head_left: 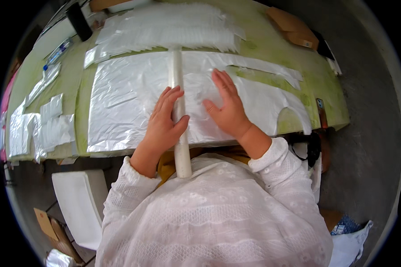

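Note:
A long white tube (pixel 177 69) lies lengthwise across a flat sheet of shiny whitish plastic film (pixel 124 89), its near end jutting past the table edge toward my body. My left hand (pixel 165 119) is over the tube's left side, fingers and thumb stretched out and spread, with the tips at the tube; whether they press on it I cannot tell. To the right of the tube, my right hand (pixel 229 107) is open above the film, fingers pointing away and thumb apart, holding nothing. The film has a curved cutout near its right front corner.
Beyond the film lies a wide stack of clear plastic bags (pixel 165 29) on the green table (pixel 254 22). Film scraps (pixel 58 129) and a bottle (pixel 58 53) are at left, with a black cylinder (pixel 79 22) behind. At right are a cardboard piece (pixel 293 27) and a phone (pixel 320 104). A white stool (pixel 80 204) stands below left.

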`<move>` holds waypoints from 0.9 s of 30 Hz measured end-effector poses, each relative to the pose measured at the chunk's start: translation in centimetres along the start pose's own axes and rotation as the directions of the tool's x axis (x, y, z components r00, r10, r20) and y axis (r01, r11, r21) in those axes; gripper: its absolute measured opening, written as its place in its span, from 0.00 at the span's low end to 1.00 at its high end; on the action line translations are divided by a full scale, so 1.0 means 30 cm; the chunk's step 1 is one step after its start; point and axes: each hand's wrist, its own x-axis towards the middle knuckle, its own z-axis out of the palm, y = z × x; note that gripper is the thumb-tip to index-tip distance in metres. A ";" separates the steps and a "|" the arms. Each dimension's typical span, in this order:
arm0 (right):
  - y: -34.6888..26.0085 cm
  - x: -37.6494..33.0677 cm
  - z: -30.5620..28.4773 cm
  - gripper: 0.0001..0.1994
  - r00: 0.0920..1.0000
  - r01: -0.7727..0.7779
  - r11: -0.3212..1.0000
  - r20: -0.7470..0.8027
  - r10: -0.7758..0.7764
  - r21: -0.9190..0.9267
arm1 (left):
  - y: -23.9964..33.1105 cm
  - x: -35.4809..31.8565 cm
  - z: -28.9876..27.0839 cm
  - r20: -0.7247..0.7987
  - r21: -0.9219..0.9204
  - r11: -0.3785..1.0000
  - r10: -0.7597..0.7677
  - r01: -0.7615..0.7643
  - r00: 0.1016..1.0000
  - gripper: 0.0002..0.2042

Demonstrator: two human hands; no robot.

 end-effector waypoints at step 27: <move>-0.330 -0.024 0.240 0.07 0.812 0.185 0.702 0.295 -0.503 0.688 | -0.047 -0.002 -0.260 0.364 0.194 0.969 0.076 -0.155 0.928 0.18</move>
